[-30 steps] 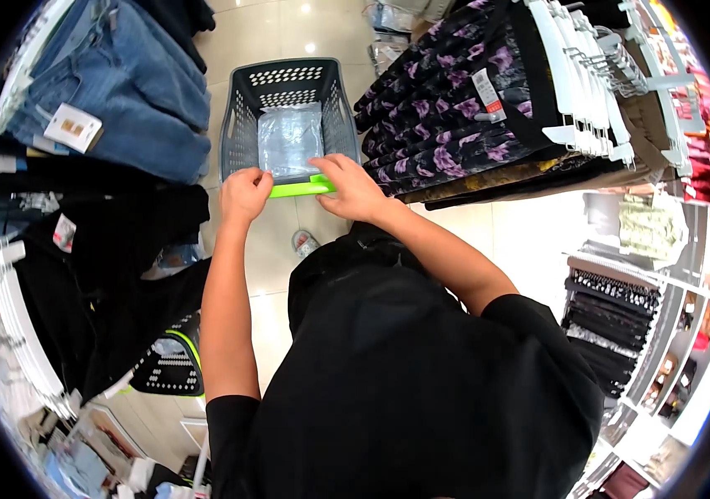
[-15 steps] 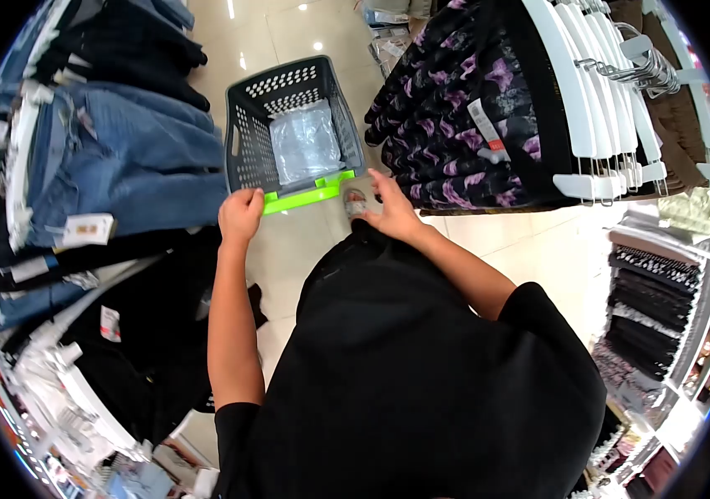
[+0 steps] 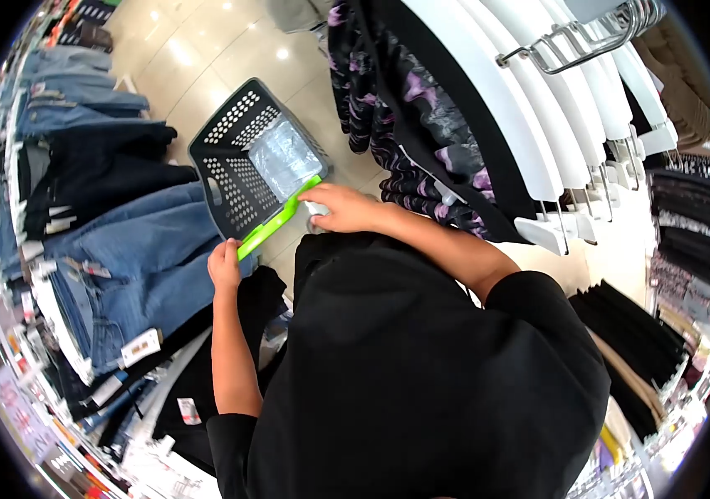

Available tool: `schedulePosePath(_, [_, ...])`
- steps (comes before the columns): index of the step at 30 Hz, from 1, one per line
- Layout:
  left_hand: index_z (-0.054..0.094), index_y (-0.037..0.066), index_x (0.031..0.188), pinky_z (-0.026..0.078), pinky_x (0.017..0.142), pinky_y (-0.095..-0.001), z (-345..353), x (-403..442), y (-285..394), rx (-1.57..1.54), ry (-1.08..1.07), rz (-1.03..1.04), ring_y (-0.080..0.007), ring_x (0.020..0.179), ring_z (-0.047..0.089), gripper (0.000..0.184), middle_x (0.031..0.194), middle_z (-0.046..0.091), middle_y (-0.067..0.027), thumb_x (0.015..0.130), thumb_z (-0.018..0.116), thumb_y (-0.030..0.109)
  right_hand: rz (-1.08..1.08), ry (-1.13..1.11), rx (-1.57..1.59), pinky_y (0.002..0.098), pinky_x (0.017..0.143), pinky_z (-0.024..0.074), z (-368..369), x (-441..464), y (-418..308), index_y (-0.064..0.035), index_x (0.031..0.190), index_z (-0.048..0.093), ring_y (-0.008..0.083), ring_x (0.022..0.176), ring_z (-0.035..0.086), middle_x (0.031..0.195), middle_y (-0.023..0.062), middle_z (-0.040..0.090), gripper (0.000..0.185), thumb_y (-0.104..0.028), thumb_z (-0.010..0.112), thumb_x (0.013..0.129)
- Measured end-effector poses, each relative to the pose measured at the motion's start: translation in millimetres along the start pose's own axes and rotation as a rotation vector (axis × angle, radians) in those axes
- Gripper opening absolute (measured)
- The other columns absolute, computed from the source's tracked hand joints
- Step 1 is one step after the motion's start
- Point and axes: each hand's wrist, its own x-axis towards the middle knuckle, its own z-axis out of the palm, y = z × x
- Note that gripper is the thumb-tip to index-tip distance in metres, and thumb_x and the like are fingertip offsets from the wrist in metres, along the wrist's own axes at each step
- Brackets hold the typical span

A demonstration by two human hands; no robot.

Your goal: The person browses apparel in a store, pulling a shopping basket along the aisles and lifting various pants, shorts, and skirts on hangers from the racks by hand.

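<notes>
A dark grey shopping basket (image 3: 220,154) with perforated walls is in front of me, turned at a slant. Inside it lies a flat package in clear, shiny plastic (image 3: 284,162). Along the basket's near side runs a bright green handle (image 3: 267,231). My left hand (image 3: 223,264) is closed around the handle's lower left end. At its upper right end, my right hand (image 3: 342,208) has its fingers bent over the green bar, with the palm side hidden.
Blue jeans (image 3: 151,241) and black trousers (image 3: 105,162) hang close on the left. On the right, floral trousers (image 3: 421,108) hang from white hangers (image 3: 496,91) on a metal rack arm (image 3: 579,46). Shiny floor tiles (image 3: 197,62) stretch ahead between the racks.
The basket has turned and shifted left and nearer. My right hand, open beside the handle before, has closed on its right end. The floral trousers rack appears nearer.
</notes>
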Motion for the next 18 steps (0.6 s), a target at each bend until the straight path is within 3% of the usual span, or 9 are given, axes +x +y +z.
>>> schedulePosePath(3, [0.071, 0.002, 0.086, 0.045, 0.068, -0.0342, -6, 17, 2, -0.074, -0.044, -0.051, -0.0208, 0.069, 0.060, 0.042, 0.071, 0.063, -0.0109, 0.094, 0.048, 0.036, 0.228, 0.063, 0.113, 0.0391, 0.085, 0.0504, -9, -27, 18, -0.0010, 0.116, 0.058, 0.0309, 0.096, 0.063, 0.104, 0.0177, 0.063, 0.038, -0.018, 0.066, 0.082])
schedulePosePath(8, [0.070, 0.000, 0.089, 0.043, 0.065, -0.0346, -24, 48, 8, -0.012, -0.124, -0.052, -0.0201, 0.066, 0.056, 0.046, 0.069, 0.062, -0.0113, 0.096, 0.046, 0.038, 0.423, 0.161, 0.077, 0.0331, 0.084, 0.0506, -9, -61, 45, -0.0023, 0.117, 0.059, 0.0227, 0.094, 0.063, 0.101, 0.0131, 0.064, 0.035, -0.014, 0.066, 0.084])
schedulePosePath(13, [0.065, -0.002, 0.095, 0.041, 0.068, -0.0321, -30, 78, -7, -0.210, -0.480, 0.034, -0.0170, 0.072, 0.052, 0.054, 0.075, 0.058, -0.0083, 0.102, 0.036, 0.043, 0.654, 0.306, 0.102, 0.0328, 0.083, 0.0508, 0, -40, 22, -0.0005, 0.115, 0.060, 0.0213, 0.092, 0.063, 0.100, 0.0120, 0.065, 0.033, -0.016, 0.065, 0.087])
schedulePosePath(15, [0.060, -0.002, 0.088, 0.042, 0.069, -0.0315, -43, 88, 14, -0.177, -0.631, 0.120, -0.0155, 0.073, 0.051, 0.053, 0.073, 0.055, -0.0062, 0.103, 0.034, 0.042, 0.596, 0.312, 0.142, 0.0325, 0.084, 0.0501, 1, -12, 0, -0.0031, 0.119, 0.059, 0.0214, 0.094, 0.063, 0.100, 0.0122, 0.064, 0.035, -0.023, 0.063, 0.091])
schedulePosePath(17, [0.056, -0.001, 0.082, 0.043, 0.065, -0.0374, -44, 94, 26, -0.096, -0.667, 0.211, -0.0253, 0.069, 0.056, 0.052, 0.070, 0.057, -0.0119, 0.102, 0.035, 0.041, 0.545, 0.282, 0.195, 0.0333, 0.086, 0.0484, 5, 22, -20, -0.0056, 0.125, 0.057, 0.0231, 0.099, 0.061, 0.109, 0.0145, 0.061, 0.039, -0.031, 0.057, 0.096])
schedulePosePath(18, [0.055, 0.000, 0.081, 0.044, 0.064, -0.0407, -44, 98, 27, -0.029, -0.696, 0.261, -0.0312, 0.067, 0.058, 0.050, 0.070, 0.058, -0.0154, 0.102, 0.035, 0.041, 0.515, 0.223, 0.197, 0.0356, 0.093, 0.0449, 1, 41, -36, -0.0066, 0.129, 0.056, 0.0268, 0.111, 0.057, 0.119, 0.0168, 0.057, 0.040, -0.032, 0.052, 0.098])
